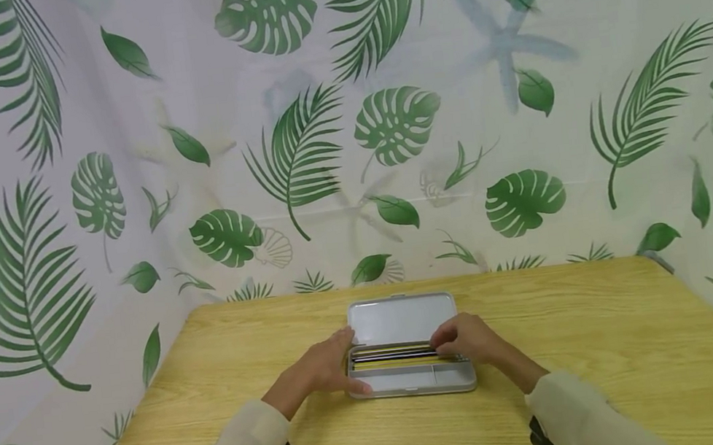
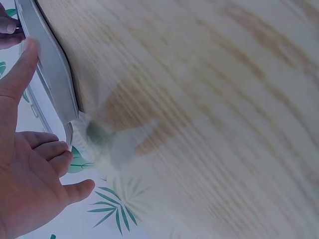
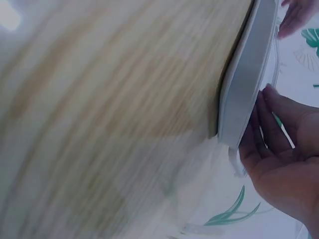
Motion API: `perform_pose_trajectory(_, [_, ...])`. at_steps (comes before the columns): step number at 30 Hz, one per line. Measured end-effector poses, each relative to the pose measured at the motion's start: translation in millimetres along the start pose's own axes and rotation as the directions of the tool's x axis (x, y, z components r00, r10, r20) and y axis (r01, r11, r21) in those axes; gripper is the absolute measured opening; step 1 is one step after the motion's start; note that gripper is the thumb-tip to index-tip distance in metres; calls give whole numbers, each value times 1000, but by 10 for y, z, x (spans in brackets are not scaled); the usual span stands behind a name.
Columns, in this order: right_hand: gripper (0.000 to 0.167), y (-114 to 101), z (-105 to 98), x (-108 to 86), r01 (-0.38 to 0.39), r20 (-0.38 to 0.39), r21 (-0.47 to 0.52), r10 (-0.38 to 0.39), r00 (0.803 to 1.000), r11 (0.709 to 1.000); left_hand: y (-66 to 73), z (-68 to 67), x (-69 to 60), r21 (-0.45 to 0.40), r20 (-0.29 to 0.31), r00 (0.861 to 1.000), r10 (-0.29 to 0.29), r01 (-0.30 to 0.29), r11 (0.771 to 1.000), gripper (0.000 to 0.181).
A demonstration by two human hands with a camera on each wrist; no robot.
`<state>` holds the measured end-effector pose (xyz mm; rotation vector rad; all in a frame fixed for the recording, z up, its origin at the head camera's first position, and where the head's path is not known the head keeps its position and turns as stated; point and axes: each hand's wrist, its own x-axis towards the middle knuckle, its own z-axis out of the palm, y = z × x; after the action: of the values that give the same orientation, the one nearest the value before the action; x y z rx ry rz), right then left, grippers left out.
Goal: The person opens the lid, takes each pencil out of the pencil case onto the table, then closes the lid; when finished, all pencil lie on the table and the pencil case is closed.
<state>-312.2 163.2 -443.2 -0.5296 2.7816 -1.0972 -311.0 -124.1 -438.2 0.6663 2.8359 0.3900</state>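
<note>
A shallow grey-white pencil case (image 1: 415, 391) lies on the table with its lid (image 1: 400, 319) tipped back, away from me. Several pencils (image 1: 388, 357), dark and yellow, lie side by side in its rear compartment. My left hand (image 1: 328, 365) spreads around the case's left end, thumb at the front rim; the left wrist view shows this hand (image 2: 35, 184) with its fingers apart. Over the right end of the pencils, my right hand (image 1: 473, 339) bends its fingers down into the case. In the right wrist view, the case wall (image 3: 244, 84) hides the right fingertips, so any grip is unclear.
The case's front part has a divider (image 1: 434, 374) between two compartments. Wood-grain table (image 1: 573, 330) surrounds the case. Behind the table hangs a white sheet (image 1: 347, 253) printed with green leaves, and it continues along both sides.
</note>
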Motion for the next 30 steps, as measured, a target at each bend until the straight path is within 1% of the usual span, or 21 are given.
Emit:
perform_pose_trajectory(6, [10,-74,100,35,-49,-23,-42,48,999,998,-5,-5,12,-17,-2,1000,-17,17,1000,112])
perform_pose_trajectory(11, [10,-115,116,42,-94,-26,-57,93,995,994,-8,8,21,-21,-2,1000,-15,14,1000,113])
perform_pose_trajectory(13, [10,-113,100,33,-82,-20,-54,81,997,995,-4,5,21,-22,-2,1000,-14,14,1000,113])
perform_pose_trajectory(15, [9,-98,72,24,-46,-22,-45,45,999,998,0,-1,22,-22,1,1000,-18,18,1000,113])
perform_pose_trajectory(18, [9,-77,1,-9,13,-35,-17,-13,999,1000,-2,10,31,-16,1,1000,-10,10,1000,113])
perform_pose_trajectory(20, [9,-70,-58,-23,34,-55,-4,-35,998,999,-15,18,44,-8,4,1000,-6,6,1000,113])
perform_pose_trajectory(24, [13,-47,-192,-66,19,-85,55,-15,996,998,-25,20,52,1,4,1000,0,0,1000,112])
perform_pose_trajectory(28, [24,55,-325,-155,17,-94,160,-2,996,987,-9,18,41,-8,4,1000,-11,11,1000,113])
perform_pose_trajectory(30, [30,119,-383,-212,0,-94,197,19,995,980,-5,19,37,-12,3,1000,-12,12,1000,113])
